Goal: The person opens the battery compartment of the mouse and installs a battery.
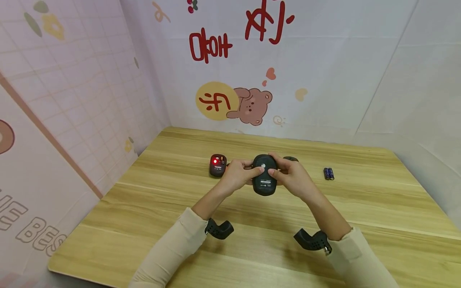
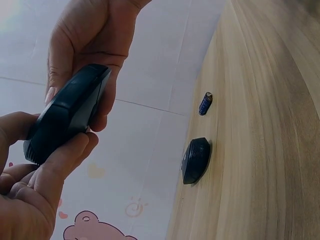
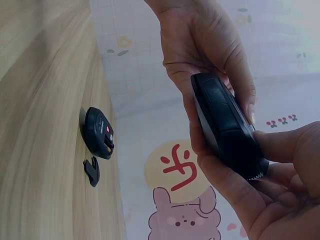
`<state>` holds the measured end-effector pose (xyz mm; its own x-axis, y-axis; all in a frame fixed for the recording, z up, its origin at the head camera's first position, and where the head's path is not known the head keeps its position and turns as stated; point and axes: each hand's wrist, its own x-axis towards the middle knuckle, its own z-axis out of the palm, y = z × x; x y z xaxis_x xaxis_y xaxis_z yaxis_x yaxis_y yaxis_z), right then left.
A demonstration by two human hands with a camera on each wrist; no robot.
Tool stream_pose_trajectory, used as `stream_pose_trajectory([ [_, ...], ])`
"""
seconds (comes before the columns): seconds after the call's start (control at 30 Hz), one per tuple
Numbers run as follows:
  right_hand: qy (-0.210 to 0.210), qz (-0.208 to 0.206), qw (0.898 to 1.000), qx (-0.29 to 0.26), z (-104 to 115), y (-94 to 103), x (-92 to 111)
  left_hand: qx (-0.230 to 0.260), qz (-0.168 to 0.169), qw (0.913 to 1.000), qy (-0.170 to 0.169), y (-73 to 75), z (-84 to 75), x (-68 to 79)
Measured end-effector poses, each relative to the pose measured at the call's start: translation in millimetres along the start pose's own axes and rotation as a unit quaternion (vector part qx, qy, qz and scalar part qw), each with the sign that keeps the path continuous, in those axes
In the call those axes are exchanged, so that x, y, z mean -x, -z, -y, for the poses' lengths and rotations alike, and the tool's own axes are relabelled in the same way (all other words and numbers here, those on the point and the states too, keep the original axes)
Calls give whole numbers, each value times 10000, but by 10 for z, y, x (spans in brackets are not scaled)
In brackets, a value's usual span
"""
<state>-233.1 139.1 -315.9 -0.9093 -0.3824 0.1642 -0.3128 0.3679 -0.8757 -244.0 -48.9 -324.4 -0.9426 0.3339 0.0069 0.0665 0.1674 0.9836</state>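
Both hands hold a black computer mouse (image 1: pixel 264 183) above the table, its underside with a round light-coloured spot and a label facing the head camera. My left hand (image 1: pixel 235 176) grips its left side and my right hand (image 1: pixel 294 178) its right side. Both thumbs lie on the underside, with the other fingers behind the body. In the left wrist view the mouse (image 2: pixel 65 112) appears from its side, the left-hand fingers at its ribbed end. On the table to the left, a second mouse (image 1: pixel 217 171) lies upside down, red light glowing and battery compartment uncovered.
Beside that mouse lies a small black battery cover (image 3: pixel 92 171). A third dark mouse (image 2: pixel 197 161) sits behind the right hand, partly hidden in the head view. Two blue batteries (image 1: pixel 329 173) lie farther right on the wooden table (image 1: pixel 374 192). A printed wall sheet (image 1: pixel 320 100) stands behind.
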Motion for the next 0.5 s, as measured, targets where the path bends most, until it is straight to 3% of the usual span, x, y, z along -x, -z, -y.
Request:
stream_pose_trajectory([
  [0.5,46,-110,9999,77,15,25,-2,-78,55,9999,-59,-15,-22,1],
])
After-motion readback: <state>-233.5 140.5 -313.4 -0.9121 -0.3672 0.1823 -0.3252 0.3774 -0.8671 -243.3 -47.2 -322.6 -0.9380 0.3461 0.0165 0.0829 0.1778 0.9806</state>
